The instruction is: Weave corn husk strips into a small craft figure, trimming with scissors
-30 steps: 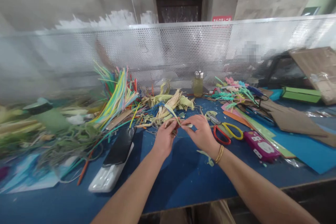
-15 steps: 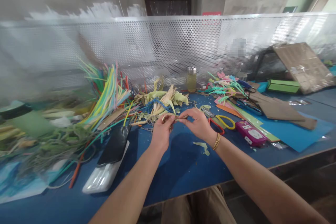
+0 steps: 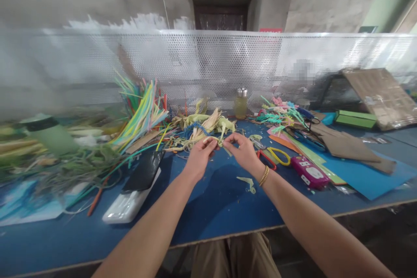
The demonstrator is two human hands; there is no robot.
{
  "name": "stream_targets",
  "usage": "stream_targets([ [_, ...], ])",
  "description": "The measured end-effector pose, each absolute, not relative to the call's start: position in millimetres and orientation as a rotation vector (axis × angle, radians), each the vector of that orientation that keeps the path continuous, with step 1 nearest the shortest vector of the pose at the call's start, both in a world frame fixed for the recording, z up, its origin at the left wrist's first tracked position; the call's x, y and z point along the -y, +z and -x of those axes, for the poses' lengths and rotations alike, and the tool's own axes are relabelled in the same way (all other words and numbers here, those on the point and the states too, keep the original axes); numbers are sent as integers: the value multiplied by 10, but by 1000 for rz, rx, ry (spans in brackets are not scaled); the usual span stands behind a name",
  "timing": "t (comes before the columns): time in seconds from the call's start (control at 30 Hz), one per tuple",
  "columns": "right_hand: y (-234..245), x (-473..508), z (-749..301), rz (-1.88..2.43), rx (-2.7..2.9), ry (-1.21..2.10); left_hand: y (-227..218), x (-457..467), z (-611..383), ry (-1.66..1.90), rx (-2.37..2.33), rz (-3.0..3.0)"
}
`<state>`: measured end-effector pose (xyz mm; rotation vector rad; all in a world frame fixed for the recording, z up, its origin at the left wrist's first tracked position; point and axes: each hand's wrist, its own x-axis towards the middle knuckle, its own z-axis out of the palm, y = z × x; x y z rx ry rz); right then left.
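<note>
My left hand (image 3: pixel 199 156) and my right hand (image 3: pixel 243 152) meet over the blue table (image 3: pixel 211 208), both pinched on a thin pale strip of corn husk (image 3: pixel 219 140) stretched between them. Just behind the hands lies a heap of dried corn husks (image 3: pixel 205 126) with a bit of blue cord in it. A gold bracelet sits on my right wrist. A small pale husk scrap (image 3: pixel 247 182) lies on the table below my right hand.
Red and yellow scissors (image 3: pixel 275 156) lie right of my right hand, then a magenta case (image 3: pixel 309 173) and coloured paper sheets. A black phone (image 3: pixel 143 172) on a white tray lies left. Coloured strips (image 3: pixel 143 113), a small jar (image 3: pixel 241 104) and a perforated metal screen stand behind.
The hands have stayed together on the husk strip and shifted slightly farther from me. The view has tilted up a little; the table edge sits lower than half a second ago.
</note>
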<state>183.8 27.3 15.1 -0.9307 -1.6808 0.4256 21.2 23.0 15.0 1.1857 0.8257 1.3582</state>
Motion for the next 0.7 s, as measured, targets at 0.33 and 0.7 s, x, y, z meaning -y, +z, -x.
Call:
stream_targets([
  [0.33,56,-364,-1796,958,1478,679,176,-188,-212,1255,-784,-1139],
  [0.7,79,-314,-1781,901,1351,942,133,-285,-183,1303,-902,-1523],
])
